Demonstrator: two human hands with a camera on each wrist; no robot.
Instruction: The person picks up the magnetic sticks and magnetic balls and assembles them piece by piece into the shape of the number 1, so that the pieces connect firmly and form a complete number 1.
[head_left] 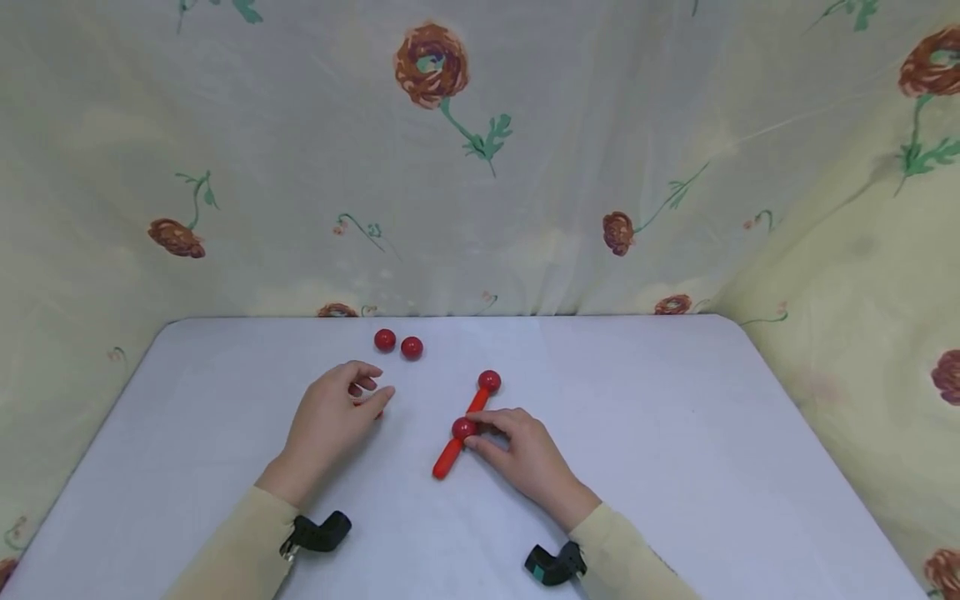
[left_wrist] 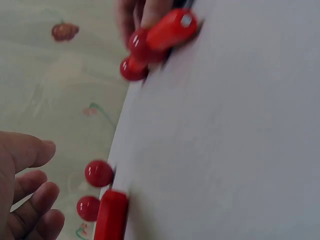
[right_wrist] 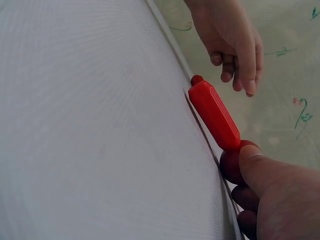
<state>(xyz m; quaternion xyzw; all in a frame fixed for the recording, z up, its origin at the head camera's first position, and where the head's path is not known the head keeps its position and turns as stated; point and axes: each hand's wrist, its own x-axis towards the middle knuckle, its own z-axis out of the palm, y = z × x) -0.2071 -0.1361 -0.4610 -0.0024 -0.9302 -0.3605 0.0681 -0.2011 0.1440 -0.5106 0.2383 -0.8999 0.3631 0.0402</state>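
Note:
My right hand (head_left: 528,458) pinches a red ball (head_left: 464,428) between thumb and fingers. That ball joins two red rods: the near rod (head_left: 447,459) has a free end, while the far rod (head_left: 477,399) carries a second red ball (head_left: 489,381). In the right wrist view the thumb presses on the held ball (right_wrist: 231,162), with a ridged red rod (right_wrist: 215,115) extending from it. My left hand (head_left: 330,417) hovers with loosely bent fingers, holding nothing. Near it lies another red rod (left_wrist: 111,215), mostly hidden by that hand in the head view.
Two loose red balls, one on the left (head_left: 385,340) and one on the right (head_left: 412,348), lie near the back of the white table (head_left: 660,433). A flowered cloth (head_left: 525,208) hangs behind the table and along its sides. Each wrist wears a black camera mount.

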